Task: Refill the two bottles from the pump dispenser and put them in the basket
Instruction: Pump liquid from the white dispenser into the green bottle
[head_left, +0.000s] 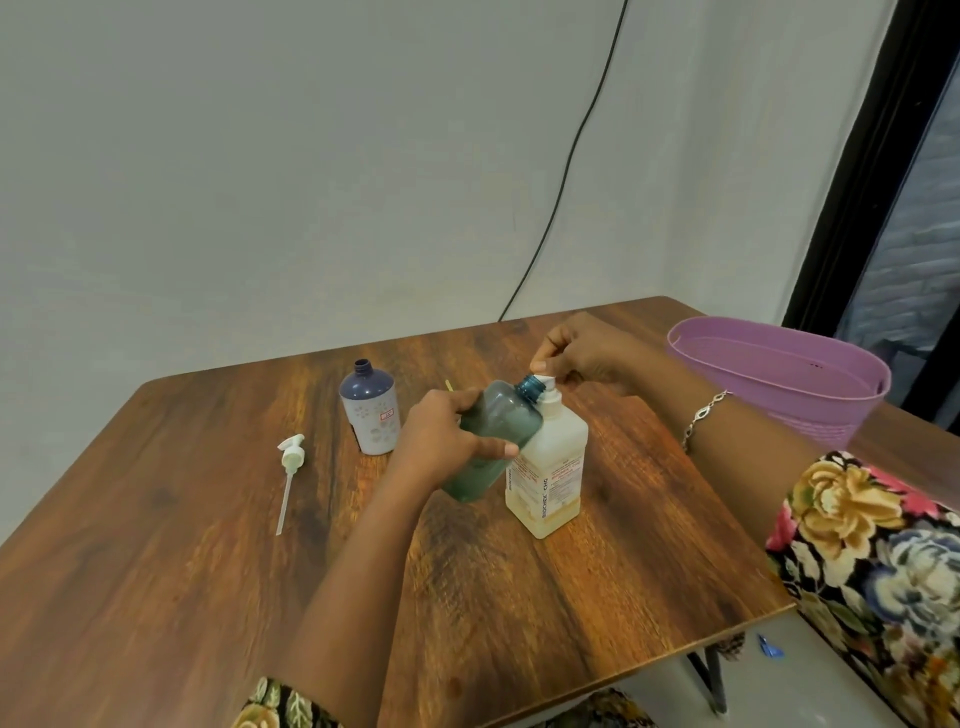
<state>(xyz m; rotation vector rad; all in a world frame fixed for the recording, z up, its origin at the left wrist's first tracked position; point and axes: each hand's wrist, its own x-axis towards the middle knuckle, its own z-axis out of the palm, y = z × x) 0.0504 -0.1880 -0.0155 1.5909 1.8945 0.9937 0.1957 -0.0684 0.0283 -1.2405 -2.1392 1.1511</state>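
Far left: a loose pump head (290, 470) with its dip tube lies flat on the surface (208, 571), well apart from the work. Judgement: it was unscrewed from one of the two bottles to free the neck for filling.

Next right: the floral bottle (370, 413) stands upright and uncapped, and no hand touches it. Its wall is opaque, so I cannot tell its fill level.

Centre: the left hand (441, 439) holds the teal bottle (493, 441) clear of the surface. The bottle is tilted so its open neck points up and right, to the spout of the pump dispenser (550, 467). The fingers (498, 449) wrap closely round the bottle's body, with no slack showing. Judgement: the tilt brings the mouth to the spout, so liquid goes in and not onto the wood. The bottle's shoulder appears to lean on the dispenser.

The dispenser stands upright on the surface, with only a shallow yellowish layer at its bottom.

The right hand (582, 353) sits on top of the dispenser. Its fingers (545, 345) are bent and bunched narrowly, pinching the pump top. I cannot tell how far the top is pushed down.

Far right: the purple basket (779, 374) sits at the surface's right edge, with neither bottle in it. Judgement: filling is in hand and the basket step is not yet begun.
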